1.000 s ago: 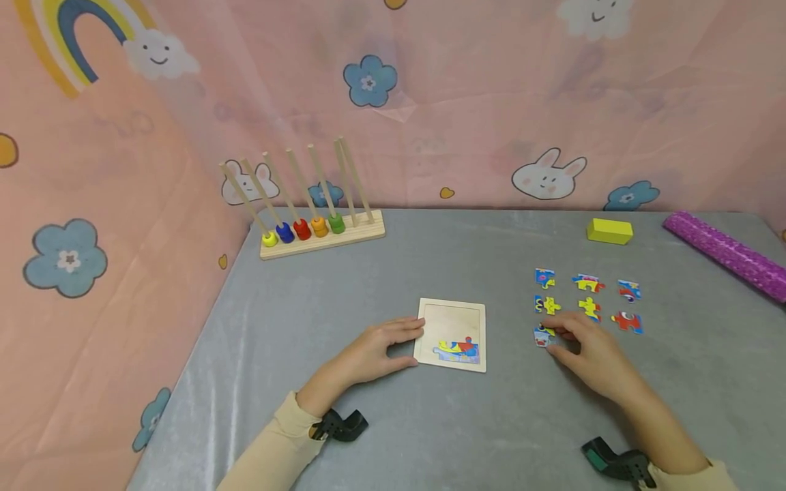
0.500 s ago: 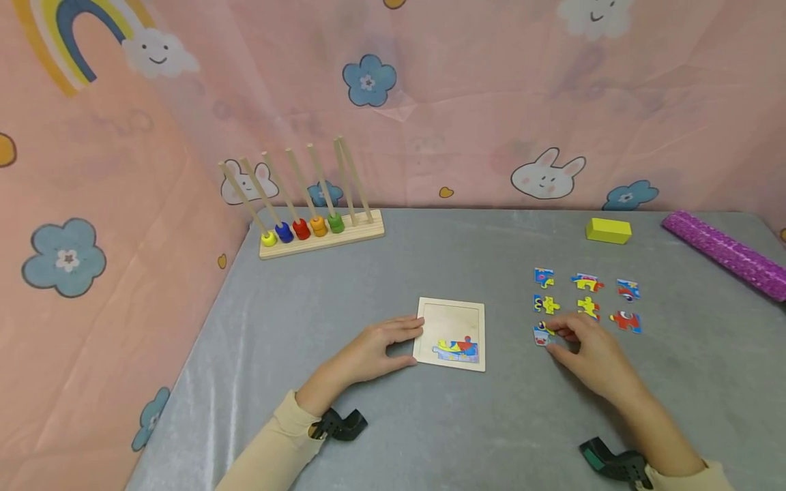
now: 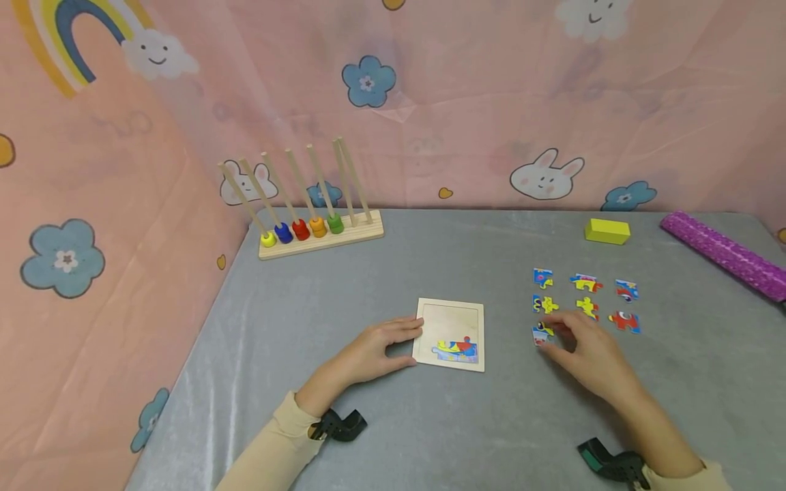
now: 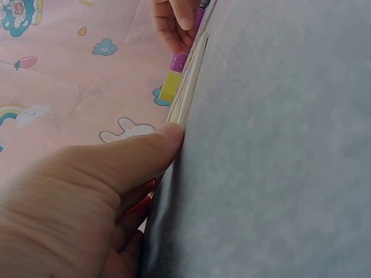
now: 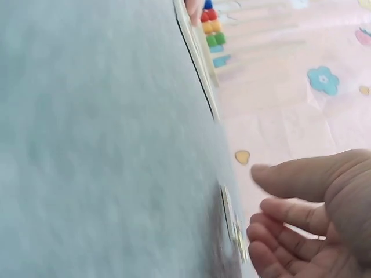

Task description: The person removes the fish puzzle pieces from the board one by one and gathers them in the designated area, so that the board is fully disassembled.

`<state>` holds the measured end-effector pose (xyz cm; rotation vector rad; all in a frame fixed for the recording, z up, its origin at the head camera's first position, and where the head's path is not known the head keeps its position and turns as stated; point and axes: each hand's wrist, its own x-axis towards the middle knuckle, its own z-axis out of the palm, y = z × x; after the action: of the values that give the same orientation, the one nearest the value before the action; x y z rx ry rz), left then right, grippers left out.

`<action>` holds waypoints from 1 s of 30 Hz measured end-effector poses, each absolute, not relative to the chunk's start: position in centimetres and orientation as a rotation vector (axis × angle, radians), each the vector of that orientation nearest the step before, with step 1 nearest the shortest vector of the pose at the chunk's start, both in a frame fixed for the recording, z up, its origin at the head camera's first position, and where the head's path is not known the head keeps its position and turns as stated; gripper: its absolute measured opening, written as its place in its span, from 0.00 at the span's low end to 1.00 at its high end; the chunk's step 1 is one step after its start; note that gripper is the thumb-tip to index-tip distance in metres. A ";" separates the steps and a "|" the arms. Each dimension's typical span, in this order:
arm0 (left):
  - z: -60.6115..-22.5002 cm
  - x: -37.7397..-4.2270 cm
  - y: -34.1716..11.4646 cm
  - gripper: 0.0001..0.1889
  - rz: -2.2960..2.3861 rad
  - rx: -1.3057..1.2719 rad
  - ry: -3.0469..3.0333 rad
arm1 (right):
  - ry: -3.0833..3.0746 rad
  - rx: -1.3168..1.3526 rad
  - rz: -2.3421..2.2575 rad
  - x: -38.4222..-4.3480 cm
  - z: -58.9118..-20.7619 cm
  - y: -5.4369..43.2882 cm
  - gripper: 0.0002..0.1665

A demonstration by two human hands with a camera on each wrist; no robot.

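Note:
A pale wooden puzzle tray [image 3: 451, 315] lies mid-table in the head view, with a few joined colourful puzzle pieces [image 3: 456, 351] at its lower right. My left hand [image 3: 374, 349] rests at the tray's left side, fingertips on the rim and thumb by the lower corner. Over to the right, my right hand [image 3: 589, 351] is at a blue-white puzzle piece [image 3: 540, 335], its index finger and thumb near the piece's right side. The right wrist view shows this thumb and the fingers [image 5: 281, 211] apart, with nothing between them.
Behind the right hand lie several loose puzzle pieces [image 3: 586, 282] in rows. A yellow block [image 3: 607, 231] and a glittery purple roll [image 3: 724, 254] are at the back right. A wooden bead stand [image 3: 322, 239] with upright pegs occupies the back left.
My right thumb has shifted slightly left, now overlapping the lower part of the blue-white puzzle piece. The left hand and tray stay in place.

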<state>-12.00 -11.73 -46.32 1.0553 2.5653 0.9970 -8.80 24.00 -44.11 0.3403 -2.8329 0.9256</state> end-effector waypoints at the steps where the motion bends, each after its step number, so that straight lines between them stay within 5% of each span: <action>1: -46.3 -12.0 -11.7 0.28 0.999 1.057 2.566 | -2.833 0.358 0.940 -8.8 -43.9 23.8 0.23; 20: -46.4 -11.9 -12.0 0.28 0.993 1.060 2.581 | -2.910 0.852 1.111 -9.7 -43.1 14.4 0.24; 30: -46.3 -11.9 -11.8 0.27 0.983 1.057 2.581 | -3.009 0.826 1.007 -9.5 -43.7 13.0 0.23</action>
<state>-11.92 -11.76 -46.29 1.0572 2.5806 0.9835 -9.50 12.97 -43.70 0.8264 -3.0090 1.0068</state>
